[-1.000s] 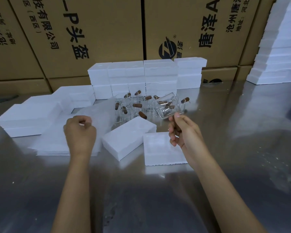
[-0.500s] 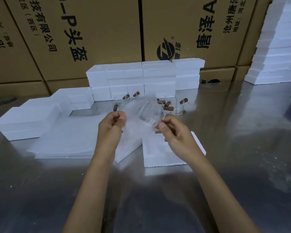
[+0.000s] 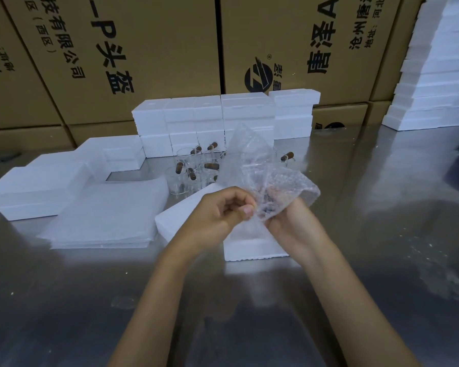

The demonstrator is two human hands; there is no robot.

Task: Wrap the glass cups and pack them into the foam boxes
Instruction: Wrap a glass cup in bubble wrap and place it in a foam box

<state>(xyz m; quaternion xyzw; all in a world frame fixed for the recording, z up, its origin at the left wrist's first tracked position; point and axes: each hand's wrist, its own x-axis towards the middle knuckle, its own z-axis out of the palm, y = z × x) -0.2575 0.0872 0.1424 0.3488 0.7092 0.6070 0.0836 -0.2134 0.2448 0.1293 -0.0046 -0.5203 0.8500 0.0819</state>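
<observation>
Cardboard cartons [image 3: 143, 62] are lining the back of the steel surface [image 3: 382, 234], with stacked foam boxes [image 3: 223, 115] and unwrapped glass cups [image 3: 194, 168] in front. Both hands are working a bubble wrap sheet [image 3: 252, 165] around one cup [image 3: 269, 194]: the left hand [image 3: 217, 215] is pinching the sheet's edge, the right hand [image 3: 292, 223] is cradling the bundle above an open foam box [image 3: 249, 247]. The sheet probably wants pulling taut, its loose flap tucked snugly.

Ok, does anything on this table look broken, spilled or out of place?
Nothing stands out. The glass cups behind the hands stand upright and look whole, the foam boxes are stacked evenly, and both hands are folding bubble wrap over the open box.
</observation>
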